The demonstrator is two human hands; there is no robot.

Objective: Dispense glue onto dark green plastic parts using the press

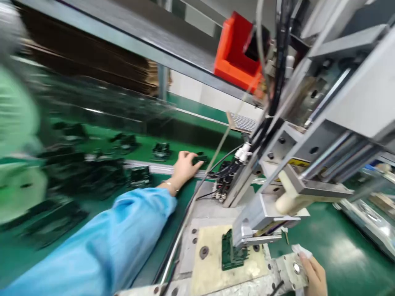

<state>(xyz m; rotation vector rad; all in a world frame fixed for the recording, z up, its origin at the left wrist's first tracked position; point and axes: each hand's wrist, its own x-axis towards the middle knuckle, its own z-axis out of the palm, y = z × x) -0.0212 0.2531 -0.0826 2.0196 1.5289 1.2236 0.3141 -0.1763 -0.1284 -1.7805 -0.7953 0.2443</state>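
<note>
My left hand point(184, 168), at the end of a light blue sleeve, reaches out across the green belt point(185, 146) and its fingers are closed on a small black plastic part point(200, 158). My right hand point(314, 274) shows only partly at the bottom right corner. It rests at the edge of the machine's metal base point(286, 269), next to a round silver button point(296, 268), with a bit of white material by the fingertips. A dark green part point(231, 250) sits on the beige fixture plate point(212, 267) under the machine head.
Several black parts point(160, 151) lie along the belt. The grey press machine point(311, 123) with cables fills the right side. An orange bin point(236, 53) sits on the shelf above. A person in green point(15, 123) stands blurred at the far left.
</note>
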